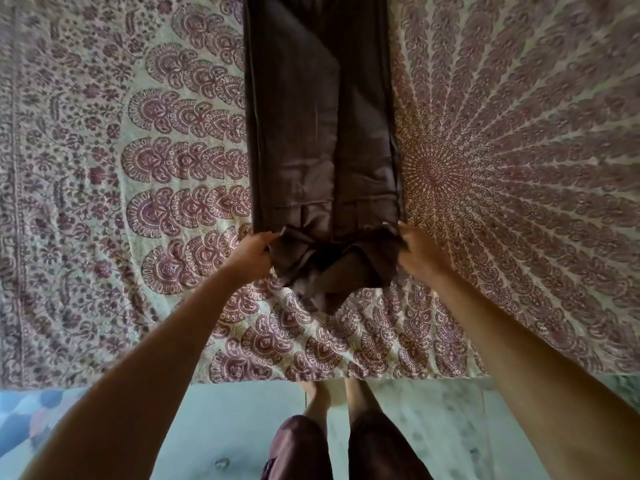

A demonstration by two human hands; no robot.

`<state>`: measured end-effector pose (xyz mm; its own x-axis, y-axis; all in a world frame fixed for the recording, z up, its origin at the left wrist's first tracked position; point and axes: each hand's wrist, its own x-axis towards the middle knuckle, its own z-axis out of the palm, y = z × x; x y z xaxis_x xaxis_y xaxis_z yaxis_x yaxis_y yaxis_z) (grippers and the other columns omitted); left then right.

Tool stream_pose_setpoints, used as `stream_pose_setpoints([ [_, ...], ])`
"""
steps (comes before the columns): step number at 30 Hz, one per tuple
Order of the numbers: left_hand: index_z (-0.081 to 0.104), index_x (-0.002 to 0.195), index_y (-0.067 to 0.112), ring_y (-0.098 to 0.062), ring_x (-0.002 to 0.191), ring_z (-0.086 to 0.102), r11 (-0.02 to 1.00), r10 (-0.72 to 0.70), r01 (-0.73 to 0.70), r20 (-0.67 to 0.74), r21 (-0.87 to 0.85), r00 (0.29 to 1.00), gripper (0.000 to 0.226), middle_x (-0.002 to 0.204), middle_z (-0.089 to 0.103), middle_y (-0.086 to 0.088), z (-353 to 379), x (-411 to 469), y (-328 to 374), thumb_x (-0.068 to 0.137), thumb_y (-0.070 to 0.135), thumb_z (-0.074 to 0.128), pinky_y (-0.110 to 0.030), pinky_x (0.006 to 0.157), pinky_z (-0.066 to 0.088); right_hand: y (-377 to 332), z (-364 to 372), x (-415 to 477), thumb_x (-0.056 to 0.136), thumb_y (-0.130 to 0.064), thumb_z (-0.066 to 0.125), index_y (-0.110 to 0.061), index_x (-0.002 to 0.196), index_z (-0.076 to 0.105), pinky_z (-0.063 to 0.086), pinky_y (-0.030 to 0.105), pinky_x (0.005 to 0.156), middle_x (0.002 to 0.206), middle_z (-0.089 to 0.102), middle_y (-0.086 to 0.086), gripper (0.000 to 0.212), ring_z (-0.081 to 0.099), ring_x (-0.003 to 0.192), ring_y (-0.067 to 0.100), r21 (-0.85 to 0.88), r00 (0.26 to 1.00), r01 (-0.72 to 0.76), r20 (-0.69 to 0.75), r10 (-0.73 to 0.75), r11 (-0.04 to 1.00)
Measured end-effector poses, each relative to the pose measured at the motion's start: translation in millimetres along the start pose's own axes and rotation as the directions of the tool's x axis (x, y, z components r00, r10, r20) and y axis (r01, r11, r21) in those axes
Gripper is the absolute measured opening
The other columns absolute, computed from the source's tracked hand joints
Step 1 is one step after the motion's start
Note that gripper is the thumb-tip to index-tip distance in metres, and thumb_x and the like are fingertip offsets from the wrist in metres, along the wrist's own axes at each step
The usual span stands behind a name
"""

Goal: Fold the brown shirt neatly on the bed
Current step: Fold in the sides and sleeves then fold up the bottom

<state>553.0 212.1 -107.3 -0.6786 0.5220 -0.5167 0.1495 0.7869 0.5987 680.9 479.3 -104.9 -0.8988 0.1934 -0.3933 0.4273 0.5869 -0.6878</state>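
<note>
Both hands are curled tight on the near end of the brown shirt (322, 133). Left hand (251, 252) pinches the left corner, right hand (417, 252) grips the right corner, w/ fabric bunched up btwn them. Shirt's folded into a long narrow strip in the middle of the bed (104, 168), long axis running straight away from the person, far end going out the top of the shot.
</note>
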Motion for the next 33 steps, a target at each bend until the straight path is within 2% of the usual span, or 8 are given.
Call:
stream_pose_setpoints([
  [3,0.057,0.101,0.011,0.001,0.057,0.059,0.902,-0.129,0.066,-0.12,-0.426,0.984,0.034,0.071,0.06,0.001,-25.3,9.8,19.6,0.089,-0.015,0.04,-0.005,0.052,0.045,-20.6,-14.6,17.4,0.086,-0.004,0.056,-0.024,0.056,0.057,0.036,0.02,0.048,0.054,0.053,-0.007,0.036,0.048,0.045,-0.002,0.396,0.979,-0.115,-0.11,0.172,0.911],
  [5,0.058,0.092,0.006,0.005,0.057,0.061,0.793,-0.163,0.049,-0.134,-0.608,0.977,0.023,0.068,0.062,0.004,-50.1,23.6,29.8,0.093,-0.009,0.04,-0.008,0.058,0.049,-31.0,-31.2,38.6,0.084,-0.011,0.06,-0.016,0.067,0.063,0.036,0.021,0.049,0.058,0.054,-0.003,0.018,0.047,0.046,-0.001,0.519,0.968,-0.101,-0.145,0.204,0.849],
  [9,0.061,0.097,0.017,-0.012,0.083,0.06,0.653,-0.309,0.017,-0.246,-0.757,0.919,0.011,0.086,0.064,0.003,-74.8,75.6,39.0,0.093,0.024,0.054,-0.028,0.081,0.049,-42.8,-53.8,94.9,0.086,-0.028,0.059,-0.009,0.083,0.059,0.034,0.016,0.054,0.071,0.053,0.003,0.019,0.047,0.056,-0.003,0.433,0.943,-0.009,-0.295,0.151,0.901],
  [11,0.062,0.106,0.013,-0.015,0.083,0.061,0.663,-0.376,0.026,-0.303,-0.749,0.876,0.023,0.089,0.065,0.0,-77.5,110.7,39.7,0.092,0.03,0.055,-0.029,0.078,0.048,-49.4,-60.7,125.9,0.089,-0.029,0.058,-0.007,0.107,0.059,0.04,0.016,0.067,0.09,0.057,-0.001,0.027,0.057,0.085,0.007,0.412,0.936,0.005,-0.323,0.141,0.911],
  [14,0.06,0.115,0.008,-0.027,0.096,0.062,0.763,-0.437,0.114,-0.378,-0.637,0.816,0.03,0.101,0.065,-0.012,-76.0,153.4,34.9,0.092,0.028,0.056,-0.033,0.081,0.048,-41.7,-64.2,169.3,0.092,-0.024,0.055,-0.01,0.139,0.038,0.034,0.018,0.09,0.128,0.049,0.003,0.051,0.044,0.124,0.018,0.427,0.943,-0.124,-0.23,0.24,0.895],
  [20,0.062,0.111,0.009,-0.025,0.084,0.06,0.82,-0.48,0.197,-0.457,-0.538,0.749,0.033,0.094,0.065,-0.011,-73.9,179.4,29.2,0.095,0.035,0.049,-0.032,0.073,0.046,-16.3,-55.6,200.9,0.087,-0.03,0.063,-0.009,0.131,0.047,0.042,0.028,0.078,0.12,0.059,0.009,0.051,0.056,0.103,0.019,0.503,0.917,-0.231,-0.174,0.359,0.833],
  [25,0.065,0.095,0.006,-0.025,0.074,0.056,0.868,-0.457,0.216,-0.547,-0.448,0.701,0.033,0.08,0.062,-0.012,-77.4,188.2,27.1,0.095,0.034,0.048,-0.031,0.065,0.04,-13.2,-53.7,218.5,0.09,-0.031,0.057,0.0,0.105,0.059,0.04,0.032,0.071,0.096,0.065,0.02,0.035,0.06,0.092,0.036,0.299,0.857,-0.197,-0.409,0.312,0.934],
  [33,0.046,0.107,0.011,-0.035,0.093,0.062,0.832,-0.521,0.53,-0.562,-0.165,0.643,0.034,0.103,0.064,-0.016,-77.9,189.3,32.6,0.092,0.041,0.051,-0.037,0.069,0.041,-13.4,-51.8,219.2,0.089,-0.038,0.056,-0.002,0.106,0.051,0.036,0.032,0.06,0.094,0.065,0.019,0.04,0.063,0.088,0.036,-0.207,0.863,-0.312,-0.469,0.187,0.927],
])
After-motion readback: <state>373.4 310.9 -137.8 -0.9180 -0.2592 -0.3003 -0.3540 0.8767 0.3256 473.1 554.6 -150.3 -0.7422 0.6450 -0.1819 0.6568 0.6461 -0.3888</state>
